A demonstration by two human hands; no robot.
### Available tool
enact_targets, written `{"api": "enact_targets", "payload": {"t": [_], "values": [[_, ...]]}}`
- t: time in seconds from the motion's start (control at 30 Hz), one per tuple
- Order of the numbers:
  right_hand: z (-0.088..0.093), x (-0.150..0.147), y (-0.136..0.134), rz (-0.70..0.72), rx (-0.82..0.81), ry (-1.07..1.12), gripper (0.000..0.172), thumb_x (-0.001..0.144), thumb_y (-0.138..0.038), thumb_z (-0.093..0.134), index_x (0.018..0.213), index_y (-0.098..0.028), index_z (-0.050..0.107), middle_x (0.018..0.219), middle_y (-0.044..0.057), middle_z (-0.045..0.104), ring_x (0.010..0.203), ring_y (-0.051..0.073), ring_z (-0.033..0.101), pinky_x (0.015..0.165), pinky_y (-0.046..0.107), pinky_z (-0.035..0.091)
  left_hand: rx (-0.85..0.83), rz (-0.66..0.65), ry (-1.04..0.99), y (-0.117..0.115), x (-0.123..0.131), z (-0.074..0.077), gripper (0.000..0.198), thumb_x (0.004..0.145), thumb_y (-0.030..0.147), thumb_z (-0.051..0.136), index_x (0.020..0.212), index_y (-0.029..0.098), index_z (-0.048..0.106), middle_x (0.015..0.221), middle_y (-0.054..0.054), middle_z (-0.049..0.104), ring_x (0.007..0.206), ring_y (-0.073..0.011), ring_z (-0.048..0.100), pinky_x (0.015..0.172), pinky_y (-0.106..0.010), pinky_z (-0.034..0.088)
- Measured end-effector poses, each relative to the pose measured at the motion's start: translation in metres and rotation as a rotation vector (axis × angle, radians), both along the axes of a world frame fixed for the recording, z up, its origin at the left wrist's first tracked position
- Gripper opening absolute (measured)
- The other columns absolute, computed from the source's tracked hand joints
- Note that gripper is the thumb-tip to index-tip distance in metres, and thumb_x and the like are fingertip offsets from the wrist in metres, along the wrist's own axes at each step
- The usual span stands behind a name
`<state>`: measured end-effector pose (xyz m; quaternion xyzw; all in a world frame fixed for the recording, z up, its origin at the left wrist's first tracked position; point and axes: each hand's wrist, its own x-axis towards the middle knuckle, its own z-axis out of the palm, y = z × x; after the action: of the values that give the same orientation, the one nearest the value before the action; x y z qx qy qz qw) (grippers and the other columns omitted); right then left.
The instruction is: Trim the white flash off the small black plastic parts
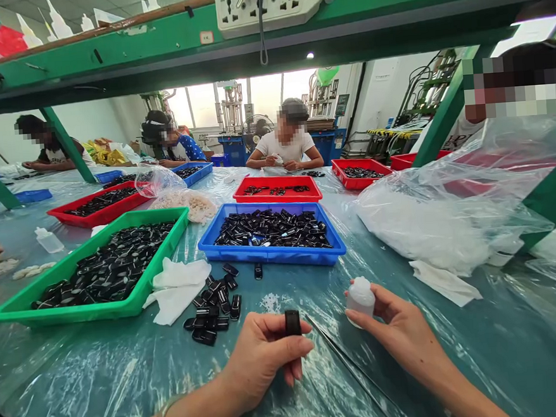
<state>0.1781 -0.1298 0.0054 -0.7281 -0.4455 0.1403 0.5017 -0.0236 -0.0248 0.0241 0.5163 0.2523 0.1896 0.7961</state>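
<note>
Between the thumb and fingers of my left hand (269,355) is a small black plastic part (292,322), held upright. My right hand (400,327) grips a small white plastic bottle (360,297), its fingers round the side. A pair of metal tweezers (348,359) lies on the table between both hands. Just beyond my left hand are a scatter of tiny white bits (274,301) and a loose pile of black parts (213,308). One single black part (258,271) lies apart, close to the blue tray.
Ahead stands a blue tray (272,254) of black parts; a green tray (136,301) of them is at left. White cloths (181,285) and a large clear plastic bag (431,223) lie about. A green shelf beam (153,52) crosses overhead. Several people sit around the table.
</note>
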Motion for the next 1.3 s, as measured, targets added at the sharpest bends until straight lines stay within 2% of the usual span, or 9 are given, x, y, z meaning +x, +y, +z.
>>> {"api": "enact_targets", "payload": {"t": [0.13, 0.3, 0.43, 0.63, 0.77, 0.93, 1.13, 1.2, 1.3], "values": [[0.004, -0.004, -0.003, -0.029, 0.005, -0.041, 0.042, 0.07, -0.043, 0.067, 0.103, -0.017, 0.063, 0.096, 0.006, 0.069, 0.085, 0.027, 0.063, 0.074, 0.035, 0.05, -0.014, -0.015, 0.003, 0.001, 0.001, -0.002, 0.029, 0.058, 0.029, 0.077, 0.076, 0.009, 0.067, 0.041, 0.003, 0.051, 0.035, -0.0064, 0.046, 0.035, -0.016, 0.033], [0.013, -0.012, -0.007, -0.03, 0.033, -0.192, 0.038, 0.072, -0.04, 0.065, 0.105, -0.021, 0.064, 0.104, 0.004, 0.068, 0.093, 0.028, 0.063, 0.074, 0.034, 0.052, -0.012, -0.034, 0.033, -0.002, 0.003, -0.004, 0.03, 0.057, 0.029, 0.078, 0.076, 0.009, 0.068, 0.042, 0.002, 0.053, 0.036, -0.0072, 0.047, 0.035, -0.017, 0.033], [0.013, -0.012, -0.008, -0.037, 0.047, -0.219, 0.037, 0.073, -0.04, 0.064, 0.106, -0.022, 0.064, 0.106, 0.005, 0.068, 0.094, 0.028, 0.062, 0.074, 0.034, 0.052, 0.047, 0.019, 0.041, 0.007, -0.002, 0.005, 0.03, 0.057, 0.03, 0.078, 0.076, 0.009, 0.069, 0.042, 0.002, 0.053, 0.038, -0.0067, 0.046, 0.038, -0.017, 0.034], [0.002, -0.005, -0.002, -0.114, 0.015, -0.092, 0.049, 0.065, -0.049, 0.067, 0.103, -0.018, 0.064, 0.099, 0.008, 0.069, 0.087, 0.031, 0.063, 0.073, 0.04, 0.051, 0.169, 0.278, -0.024, 0.041, -0.016, 0.032, 0.031, 0.058, 0.033, 0.077, 0.079, 0.011, 0.071, 0.042, 0.004, 0.048, 0.039, -0.003, 0.039, 0.039, -0.016, 0.027], [0.0, -0.004, 0.001, -0.141, -0.022, 0.007, 0.051, 0.058, -0.05, 0.069, 0.098, -0.018, 0.065, 0.095, 0.009, 0.07, 0.088, 0.034, 0.063, 0.077, 0.043, 0.049, 0.157, 0.37, -0.085, 0.053, -0.021, 0.043, 0.032, 0.053, 0.032, 0.079, 0.075, 0.011, 0.07, 0.043, 0.006, 0.046, 0.038, -0.0022, 0.036, 0.037, -0.016, 0.022], [0.002, -0.006, 0.001, -0.144, -0.057, 0.091, 0.047, 0.054, -0.047, 0.071, 0.092, -0.02, 0.065, 0.092, 0.011, 0.071, 0.087, 0.036, 0.063, 0.083, 0.046, 0.045, 0.148, 0.399, -0.188, 0.059, -0.024, 0.047, 0.028, 0.055, 0.027, 0.079, 0.075, 0.011, 0.069, 0.044, 0.005, 0.047, 0.039, -0.0017, 0.036, 0.037, -0.015, 0.021], [0.01, -0.011, 0.0, -0.102, -0.039, 0.068, 0.039, 0.057, -0.042, 0.07, 0.089, -0.021, 0.066, 0.087, 0.01, 0.071, 0.082, 0.032, 0.065, 0.073, 0.039, 0.049, 0.142, 0.387, -0.198, 0.059, -0.024, 0.047, 0.027, 0.056, 0.028, 0.078, 0.074, 0.01, 0.069, 0.043, 0.006, 0.046, 0.038, -0.0014, 0.036, 0.037, -0.015, 0.02], [0.01, -0.011, 0.001, -0.121, -0.052, 0.095, 0.041, 0.055, -0.044, 0.071, 0.089, -0.02, 0.065, 0.088, 0.01, 0.071, 0.083, 0.032, 0.065, 0.075, 0.038, 0.05, 0.139, 0.386, -0.193, 0.058, -0.024, 0.047, 0.028, 0.056, 0.029, 0.078, 0.074, 0.01, 0.068, 0.042, 0.006, 0.046, 0.037, -0.0014, 0.035, 0.036, -0.015, 0.019], [0.007, -0.01, 0.002, -0.181, -0.104, 0.166, 0.054, 0.048, -0.049, 0.071, 0.092, -0.02, 0.065, 0.093, 0.008, 0.071, 0.089, 0.034, 0.063, 0.084, 0.042, 0.047, 0.134, 0.377, -0.177, 0.058, -0.023, 0.047, 0.029, 0.055, 0.029, 0.078, 0.074, 0.01, 0.068, 0.042, 0.006, 0.046, 0.036, -0.0015, 0.034, 0.036, -0.016, 0.018]]}}
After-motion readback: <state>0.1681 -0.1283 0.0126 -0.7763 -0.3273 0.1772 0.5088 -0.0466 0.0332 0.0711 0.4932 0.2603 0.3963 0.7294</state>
